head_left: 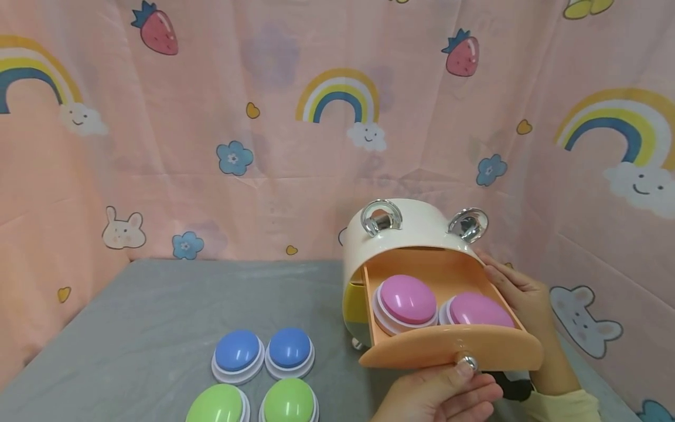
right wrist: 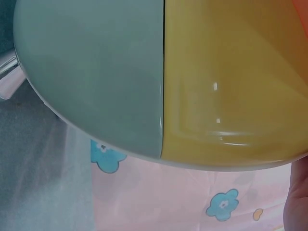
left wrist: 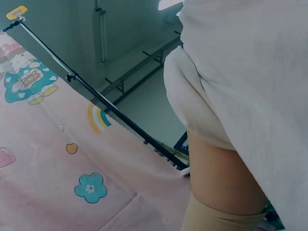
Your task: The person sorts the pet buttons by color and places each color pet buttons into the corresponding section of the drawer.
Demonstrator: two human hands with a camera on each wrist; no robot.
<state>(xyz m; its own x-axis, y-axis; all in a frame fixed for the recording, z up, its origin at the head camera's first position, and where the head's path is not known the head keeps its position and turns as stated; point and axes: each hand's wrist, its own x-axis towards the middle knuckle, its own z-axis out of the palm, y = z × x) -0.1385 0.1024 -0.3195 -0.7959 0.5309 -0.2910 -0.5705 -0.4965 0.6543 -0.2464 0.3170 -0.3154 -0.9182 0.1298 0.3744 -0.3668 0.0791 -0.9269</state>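
Observation:
A white rounded toy cabinet with two silver ear-shaped rings stands on the table. Its orange drawer is pulled out, and two pink dome buttons on white bases sit inside. My left hand is under the drawer front, its thumb and fingers pinching the silver knob. Against the cabinet's right side rests my right hand, fingers extended along the wall. The right wrist view shows a grey-green drawer front and a yellow one, with part of that hand at the edge.
Left of the cabinet, two blue dome buttons lie on the grey tabletop. Two green dome buttons are nearer the front edge. A pink patterned curtain stands behind the table and along its sides.

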